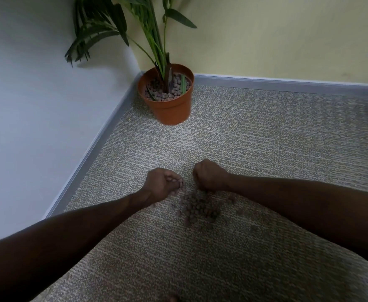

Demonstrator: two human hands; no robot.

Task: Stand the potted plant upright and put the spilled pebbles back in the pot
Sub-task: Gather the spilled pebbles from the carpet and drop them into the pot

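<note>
Both hands work at a pile of pebbles on the carpet.

Head view: the pot (169, 101) stands upright in the corner, plant (157, 35) rising from it, well apart from the pebbles (198, 209) spilled on the carpet (265, 131). The left hand (162, 185) curls its fingers (175, 182) loosely around some pebbles; the right hand (209, 175) is fisted just above the pile, contents hidden.

The scene is viewed by a single wide-angle head-worn camera, aimed forward and down from above the carpeted floor (265, 138), with both forearms seen close below and the room corner with its pot (172, 110) farther ahead.
</note>
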